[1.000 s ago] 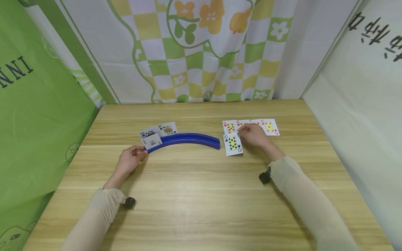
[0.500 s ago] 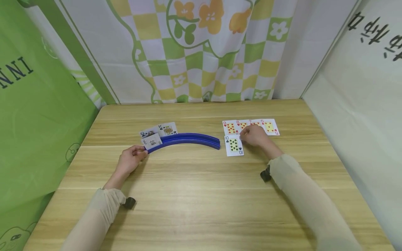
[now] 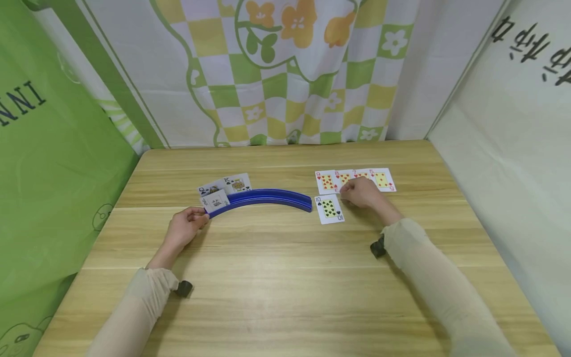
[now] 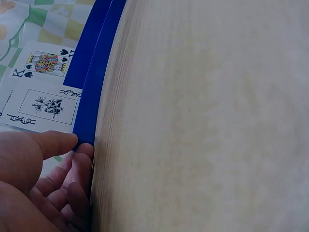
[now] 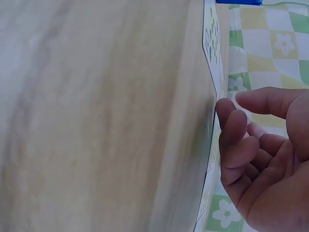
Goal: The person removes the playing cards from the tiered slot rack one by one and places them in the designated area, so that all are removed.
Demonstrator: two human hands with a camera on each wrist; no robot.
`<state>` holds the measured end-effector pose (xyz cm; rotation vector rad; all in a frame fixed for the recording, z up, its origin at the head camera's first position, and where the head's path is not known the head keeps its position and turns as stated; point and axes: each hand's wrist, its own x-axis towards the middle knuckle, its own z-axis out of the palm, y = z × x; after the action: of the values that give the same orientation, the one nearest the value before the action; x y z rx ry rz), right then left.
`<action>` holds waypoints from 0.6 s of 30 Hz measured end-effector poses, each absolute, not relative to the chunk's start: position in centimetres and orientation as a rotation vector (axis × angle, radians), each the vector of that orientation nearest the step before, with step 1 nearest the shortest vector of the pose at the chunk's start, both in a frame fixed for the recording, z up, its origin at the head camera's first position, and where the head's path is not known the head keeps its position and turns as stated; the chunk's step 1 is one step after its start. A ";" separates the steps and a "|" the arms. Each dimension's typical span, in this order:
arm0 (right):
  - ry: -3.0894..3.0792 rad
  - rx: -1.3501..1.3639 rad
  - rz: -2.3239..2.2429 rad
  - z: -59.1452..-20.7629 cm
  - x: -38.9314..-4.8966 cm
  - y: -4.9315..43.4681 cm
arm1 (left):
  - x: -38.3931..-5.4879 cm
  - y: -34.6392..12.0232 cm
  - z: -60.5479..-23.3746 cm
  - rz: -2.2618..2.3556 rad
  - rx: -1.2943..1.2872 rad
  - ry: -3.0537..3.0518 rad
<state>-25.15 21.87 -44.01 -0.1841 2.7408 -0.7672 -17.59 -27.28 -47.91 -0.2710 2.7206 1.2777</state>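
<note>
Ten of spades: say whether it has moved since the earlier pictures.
Yes: the ten of spades has shifted slightly down the head view, away from the red card row.

A black 10 marks the ten of spades (image 3: 329,209), beside red cards (image 3: 360,173) numbered 9, 8, 7 and 5. K stands on the king of spades (image 3: 239,184), Q on the black queen (image 3: 211,190); corner lettering on the joker (image 3: 216,202) is tangled. The green drape (image 3: 67,148) shows "NNI"; dark characters on the white drape (image 3: 504,129) are illegible.

A: Curved blue plastic card rack (image 3: 267,197), position?
B: On pale wooden table (image 3: 267,287), left of white rectangular ten-of-spades card (image 3: 329,209).
A: White rectangular red-suit cards (image 3: 344,177)?
B: In a row, behind the ten.
</note>
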 end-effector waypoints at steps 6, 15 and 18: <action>2.771 -0.233 -0.788 -43.9 -25.3 21.6 | -17.6 -27.2 -47.8 1.263 -0.269 2.726; 2.763 -0.240 -0.928 -43.7 -25.4 21.2 | -17.5 -27.2 -47.8 1.253 -0.265 2.729; 2.766 -0.232 -0.953 -43.6 -25.4 20.9 | -17.5 -27.2 -47.8 1.257 -0.267 2.729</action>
<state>-25.38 20.91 -43.64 -0.2317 2.7656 -0.9533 -17.51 -27.22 -47.77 -0.2665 2.7293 1.2565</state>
